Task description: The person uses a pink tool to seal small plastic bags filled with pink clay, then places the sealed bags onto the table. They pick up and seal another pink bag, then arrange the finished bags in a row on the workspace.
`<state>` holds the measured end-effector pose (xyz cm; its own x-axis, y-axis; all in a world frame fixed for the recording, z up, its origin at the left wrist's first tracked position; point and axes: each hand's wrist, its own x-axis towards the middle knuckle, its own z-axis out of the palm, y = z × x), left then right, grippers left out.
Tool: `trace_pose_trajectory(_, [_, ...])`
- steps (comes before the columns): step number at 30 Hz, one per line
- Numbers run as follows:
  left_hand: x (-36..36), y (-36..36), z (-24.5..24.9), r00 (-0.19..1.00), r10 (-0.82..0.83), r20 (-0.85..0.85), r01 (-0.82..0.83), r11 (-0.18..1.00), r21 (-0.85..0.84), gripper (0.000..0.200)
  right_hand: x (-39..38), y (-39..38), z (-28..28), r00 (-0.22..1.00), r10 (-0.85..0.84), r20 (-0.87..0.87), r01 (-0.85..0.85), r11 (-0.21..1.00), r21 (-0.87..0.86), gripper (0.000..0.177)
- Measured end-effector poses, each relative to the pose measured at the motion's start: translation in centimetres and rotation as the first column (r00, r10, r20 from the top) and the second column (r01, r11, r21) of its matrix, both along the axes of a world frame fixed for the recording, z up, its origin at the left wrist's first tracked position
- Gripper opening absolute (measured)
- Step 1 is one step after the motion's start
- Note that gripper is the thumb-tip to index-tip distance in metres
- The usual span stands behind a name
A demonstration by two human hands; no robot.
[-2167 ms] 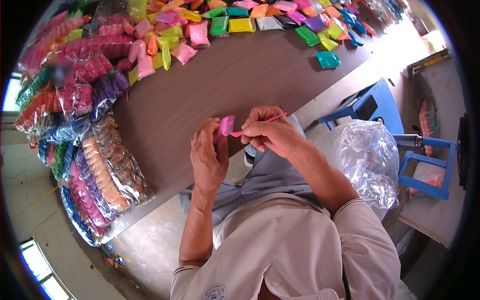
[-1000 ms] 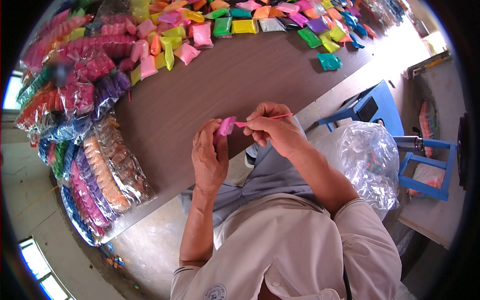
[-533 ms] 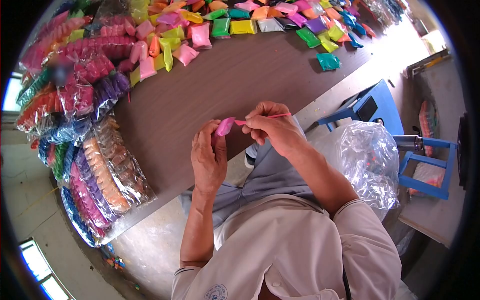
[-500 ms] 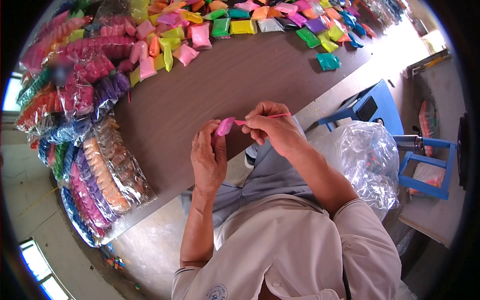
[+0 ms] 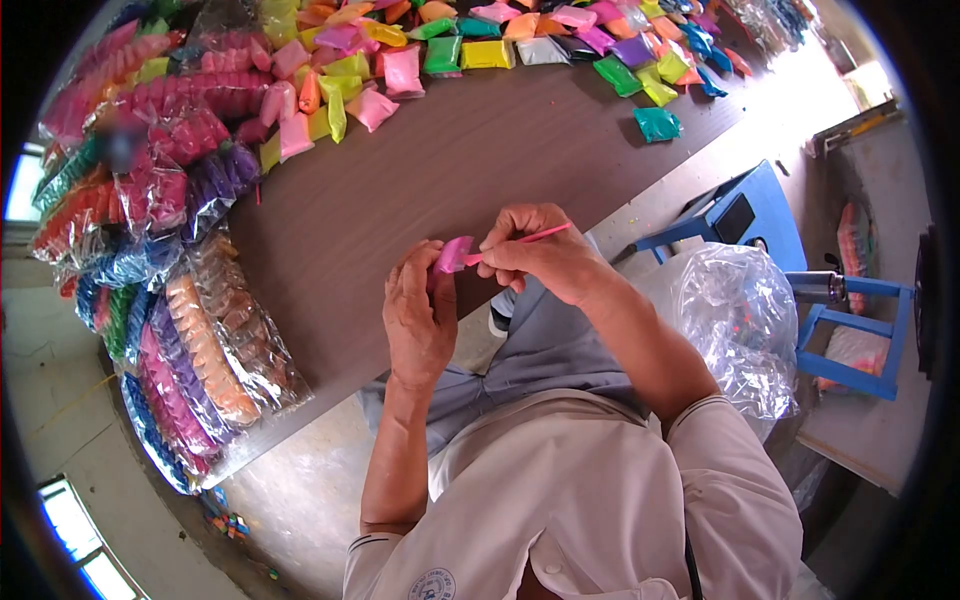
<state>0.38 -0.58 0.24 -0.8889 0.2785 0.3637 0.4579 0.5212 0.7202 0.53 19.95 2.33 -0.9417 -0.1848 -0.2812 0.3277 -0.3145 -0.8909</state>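
My left hand [image 5: 418,318] is closed on a small shiny pink packet [image 5: 454,254], pinching it between thumb and fingers over the table's near edge. In my right hand [image 5: 540,252] is a thin pink stick [image 5: 547,233], gripped between thumb and forefinger with its back end poking out to the right. Its front end points left and meets the packet's right edge. Both hands are close together above my lap.
Many colourful packets [image 5: 487,54] cover the far side of the brown table [image 5: 350,215]. Clear bags of packed pieces [image 5: 205,345] pile up on the left. One teal packet [image 5: 657,124] lies apart. To the right are a blue frame [image 5: 765,205] and a clear plastic bag [image 5: 735,310].
My right hand has moved slightly left, bringing the stick's front end from just beside the packet to its edge. The packet has turned a little in my left hand.
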Motion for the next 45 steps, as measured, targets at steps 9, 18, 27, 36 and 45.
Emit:
trace_pose_trajectory(9, [-0.1, 0.1, -0.1, 1.0, 0.013, -0.012, -0.013, 1.0, -0.027, 0.027, -0.6, 0.0, -0.6, 0.985, 0.025, -0.169, 0.026, 0.956, 0.293, 0.005])
trace_pose_trajectory(18, [-0.2, 0.2, -0.4, 0.997, 0.008, -0.081, -0.014, 0.997, -0.071, 0.028, 0.0, -0.6, -1.3, 0.852, 0.049, -0.521, 0.267, 0.815, 0.514, 0.005])
trace_pose_trajectory(27, [-0.2, 0.2, -0.3, 0.995, -0.01, -0.101, 0.003, 0.997, -0.077, 0.029, 0.5, -0.3, -1.2, 0.87, 0.087, -0.485, 0.247, 0.775, 0.582, 0.01])
trace_pose_trajectory(36, [-0.1, 0.2, -0.2, 0.995, -0.007, -0.103, -0.002, 0.996, -0.093, 0.031, 0.5, -1.0, -1.5, 0.881, 0.018, -0.472, 0.308, 0.737, 0.601, 0.01])
trace_pose_trajectory(45, [-0.1, 0.1, -0.2, 0.997, 0.002, -0.083, -0.008, 0.997, -0.083, 0.03, 1.1, -1.3, -2.7, 0.875, -0.067, -0.48, 0.323, 0.82, 0.473, 0.008])
